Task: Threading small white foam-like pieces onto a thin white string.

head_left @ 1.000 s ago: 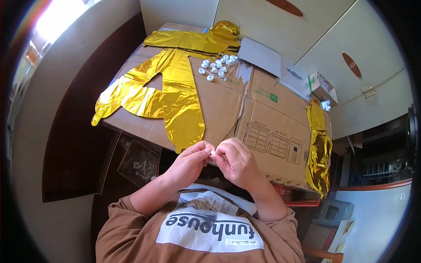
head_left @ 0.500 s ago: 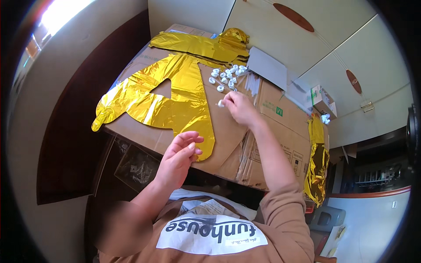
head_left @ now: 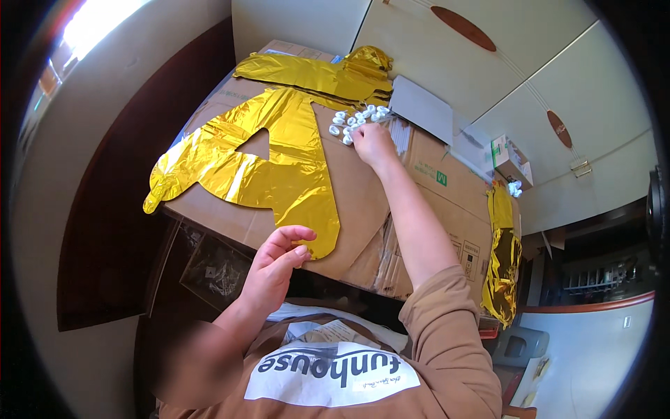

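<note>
A gold foil balloon (head_left: 296, 167), flat and shaped like a letter A, lies on a cardboard-covered table. My left hand (head_left: 276, 265) hovers by its lower right leg at the near edge, fingers loosely bent and thumb apart, with nothing visible in it. Farther off, my right hand (head_left: 375, 144) reaches to the near side of a cluster of small white ribbon coils (head_left: 340, 120). Its fingers are closed and point down among them; the hand itself hides whatever they grip.
More folded gold foil balloons (head_left: 300, 73) lie along the back, and another gold foil piece (head_left: 500, 258) hangs over the right side. White sticks (head_left: 400, 135) and a grey-white sheet (head_left: 423, 110) sit right of the coils. A small open box (head_left: 511, 160) stands near the cupboard doors.
My right hand has moved away from me to the coils; the white coil seen at its fingertips before is now out of sight. My left hand has dropped slightly toward me, its fingers spreading.
</note>
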Demonstrator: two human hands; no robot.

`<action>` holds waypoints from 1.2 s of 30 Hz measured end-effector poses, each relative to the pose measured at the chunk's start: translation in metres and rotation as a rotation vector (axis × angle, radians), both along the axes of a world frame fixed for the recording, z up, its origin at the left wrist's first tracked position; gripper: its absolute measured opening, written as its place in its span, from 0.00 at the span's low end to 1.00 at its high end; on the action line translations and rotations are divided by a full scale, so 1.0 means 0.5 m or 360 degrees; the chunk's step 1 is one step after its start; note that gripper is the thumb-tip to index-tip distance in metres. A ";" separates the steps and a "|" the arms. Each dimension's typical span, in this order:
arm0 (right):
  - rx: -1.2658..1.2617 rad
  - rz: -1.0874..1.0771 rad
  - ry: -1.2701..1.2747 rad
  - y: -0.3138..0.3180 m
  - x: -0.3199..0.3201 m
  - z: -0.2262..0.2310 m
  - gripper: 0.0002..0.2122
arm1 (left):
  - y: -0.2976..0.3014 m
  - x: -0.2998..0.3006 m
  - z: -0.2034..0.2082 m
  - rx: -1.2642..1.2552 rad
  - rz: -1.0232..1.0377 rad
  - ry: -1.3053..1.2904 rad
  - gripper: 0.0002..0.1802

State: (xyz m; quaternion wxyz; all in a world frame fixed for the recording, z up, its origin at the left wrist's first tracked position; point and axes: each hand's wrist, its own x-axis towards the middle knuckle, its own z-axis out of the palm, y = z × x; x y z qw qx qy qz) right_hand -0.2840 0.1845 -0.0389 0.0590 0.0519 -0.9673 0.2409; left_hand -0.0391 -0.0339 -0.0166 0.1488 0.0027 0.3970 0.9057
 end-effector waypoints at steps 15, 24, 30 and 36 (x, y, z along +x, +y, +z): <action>-0.0720 0.0264 -0.0622 0.063 0.719 -0.102 0.05 | -0.060 0.082 -0.122 -0.1582 -0.0768 0.0275 0.09; -0.0702 0.0543 -0.1113 0.034 0.708 -0.331 0.12 | -0.012 0.110 -0.320 -0.2190 -0.1300 0.0945 0.09; -0.0851 0.0577 -0.1534 0.039 0.677 -0.348 0.13 | -0.016 0.130 -0.316 -0.2294 -0.1313 0.1037 0.08; -0.1054 0.0467 -0.1699 0.036 0.680 -0.362 0.11 | -0.027 0.137 -0.309 -0.2175 -0.1183 0.1055 0.08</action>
